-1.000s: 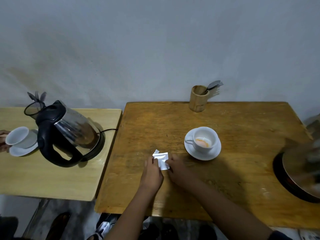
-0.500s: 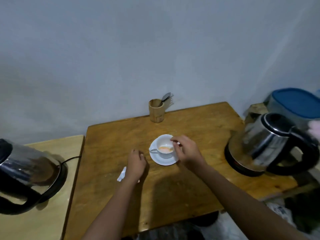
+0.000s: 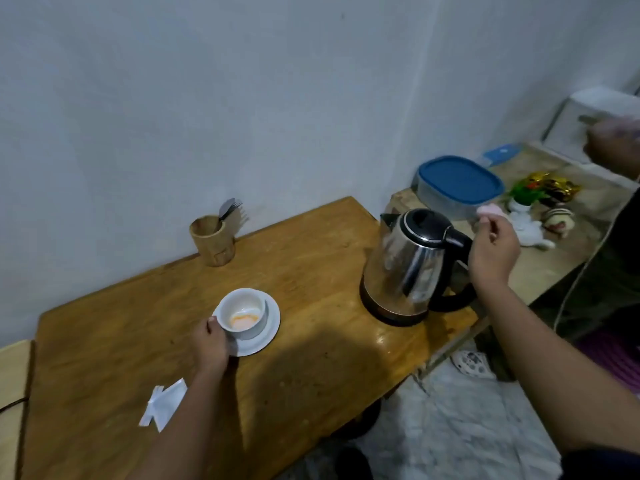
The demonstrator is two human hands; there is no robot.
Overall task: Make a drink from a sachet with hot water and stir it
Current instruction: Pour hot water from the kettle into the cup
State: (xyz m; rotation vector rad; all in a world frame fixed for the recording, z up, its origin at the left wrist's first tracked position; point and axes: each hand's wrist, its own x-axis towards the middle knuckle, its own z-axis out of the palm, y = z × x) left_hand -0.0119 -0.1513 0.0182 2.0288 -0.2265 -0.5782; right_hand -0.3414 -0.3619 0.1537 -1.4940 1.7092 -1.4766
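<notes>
While the left fingers (image 3: 212, 323) curled against the near side of the cup (image 3: 243, 312), steadying it on its saucer (image 3: 266, 332), the left hand (image 3: 210, 344) rested on the table (image 3: 311, 271) beside it. Whether those fingers truly gripped the cup or only touched it could not be told. Orange powder (image 3: 244, 320) lay in the cup's bottom, dry as far as could be seen, and the torn, emptied sachet (image 3: 162, 403) lay flat near the left forearm, so the pouring-in step looked done.

The right fingers (image 3: 490, 225) were loosely bent, apart and holding nothing, with the right hand (image 3: 493, 252) just beside the black handle of the kettle (image 3: 412, 261), not closed on it. The kettle stood upright on its base, lid shut, well right of the cup.

By my reading, about a third was finished: hot water had yet to be poured, and stirring had not begun. Cutlery stood in the wooden holder (image 3: 213, 240) by the wall, untouched.
</notes>
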